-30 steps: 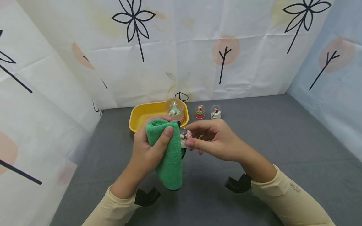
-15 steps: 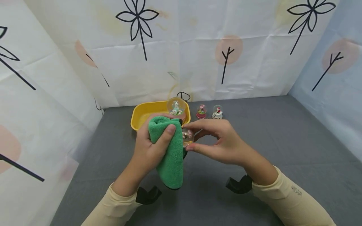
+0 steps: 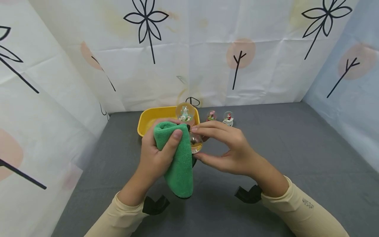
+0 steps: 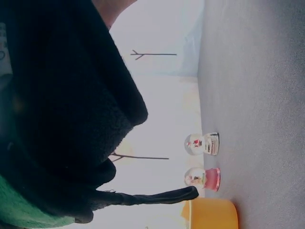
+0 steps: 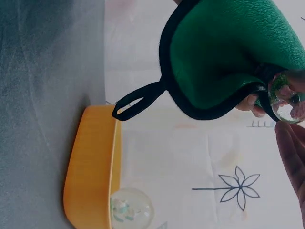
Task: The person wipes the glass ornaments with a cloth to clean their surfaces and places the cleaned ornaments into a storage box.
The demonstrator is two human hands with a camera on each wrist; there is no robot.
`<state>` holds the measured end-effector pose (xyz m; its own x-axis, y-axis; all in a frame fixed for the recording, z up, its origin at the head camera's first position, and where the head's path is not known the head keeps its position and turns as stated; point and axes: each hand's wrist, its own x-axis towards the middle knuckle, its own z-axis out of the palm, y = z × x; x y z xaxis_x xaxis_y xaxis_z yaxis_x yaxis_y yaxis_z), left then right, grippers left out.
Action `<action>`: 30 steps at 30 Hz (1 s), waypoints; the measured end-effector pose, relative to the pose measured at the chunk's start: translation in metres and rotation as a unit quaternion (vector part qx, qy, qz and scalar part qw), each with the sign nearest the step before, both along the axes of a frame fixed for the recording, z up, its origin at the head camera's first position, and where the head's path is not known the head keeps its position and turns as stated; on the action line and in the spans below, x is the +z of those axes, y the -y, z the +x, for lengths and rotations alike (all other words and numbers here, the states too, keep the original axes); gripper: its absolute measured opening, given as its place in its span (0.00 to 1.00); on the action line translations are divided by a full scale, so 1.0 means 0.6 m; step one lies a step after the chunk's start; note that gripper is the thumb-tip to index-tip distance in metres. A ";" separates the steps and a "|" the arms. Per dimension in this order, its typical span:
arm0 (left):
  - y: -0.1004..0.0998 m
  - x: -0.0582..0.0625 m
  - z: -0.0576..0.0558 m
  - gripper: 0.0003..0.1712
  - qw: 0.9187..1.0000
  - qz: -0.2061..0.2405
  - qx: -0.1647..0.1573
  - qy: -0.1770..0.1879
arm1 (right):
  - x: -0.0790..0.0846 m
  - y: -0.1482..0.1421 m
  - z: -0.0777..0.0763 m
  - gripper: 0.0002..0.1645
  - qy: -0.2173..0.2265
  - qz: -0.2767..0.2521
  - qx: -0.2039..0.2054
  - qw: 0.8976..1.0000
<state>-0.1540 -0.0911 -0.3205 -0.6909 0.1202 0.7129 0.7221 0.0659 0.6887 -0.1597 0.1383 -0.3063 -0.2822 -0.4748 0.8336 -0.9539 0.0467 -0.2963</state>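
In the head view, my left hand grips a folded green cloth, its thumb pressed on the front. A small clear snow globe sits against the cloth's right side, partly covered by it. My right hand pinches the globe between its thumb below and fingers above. Pink figures show inside the globe in the right wrist view, and the cloth has a dark edge with a hanging loop. Dark cloth fills much of the left wrist view.
Behind the hands is a yellow tray with a larger snow globe at its right end. Two small snow globes stand right of it, one pink-based, one white-based. Printed sheets wall the grey table.
The small globe has been turned in the right hand's fingers: its white base showed at the bottom earlier, and clear dome shows there now. The left hand keeps its grip on the cloth.
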 end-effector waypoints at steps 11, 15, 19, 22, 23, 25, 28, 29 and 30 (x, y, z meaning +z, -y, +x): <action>-0.005 -0.005 -0.001 0.24 0.998 0.036 0.028 -0.038 | 0.003 -0.017 0.011 0.18 0.252 0.039 0.001 0.967; -0.008 -0.007 -0.002 0.24 0.998 0.041 0.020 -0.052 | 0.001 -0.016 0.010 0.15 0.255 0.059 -0.007 0.965; -0.010 -0.006 0.001 0.25 0.997 0.037 0.007 -0.061 | 0.000 -0.014 0.009 0.15 0.240 0.067 -0.007 0.969; -0.012 -0.004 0.003 0.25 0.998 0.031 0.003 -0.063 | 0.001 -0.014 0.010 0.15 0.238 0.067 -0.004 0.969; -0.012 -0.003 0.004 0.25 0.998 0.030 0.003 -0.062 | 0.001 -0.014 0.010 0.14 0.239 0.067 -0.002 0.969; -0.013 -0.002 0.005 0.26 0.998 0.026 0.003 -0.061 | 0.001 -0.014 0.010 0.13 0.243 0.070 -0.003 0.968; -0.013 -0.002 0.006 0.28 0.998 0.022 0.005 -0.059 | 0.002 -0.013 0.010 0.10 0.247 0.074 -0.003 0.966; -0.013 -0.002 0.006 0.28 0.998 0.021 0.005 -0.058 | 0.002 -0.013 0.010 0.09 0.250 0.076 -0.004 0.965; -0.013 -0.003 0.006 0.28 0.998 0.019 0.006 -0.056 | 0.002 -0.012 0.009 0.09 0.250 0.076 -0.006 0.965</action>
<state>-0.1505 -0.0835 -0.3222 -0.6073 0.0828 0.7902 0.7944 0.0508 0.6052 -0.1540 0.1458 -0.3053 -0.6365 -0.5762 0.5127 -0.6931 0.1356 -0.7080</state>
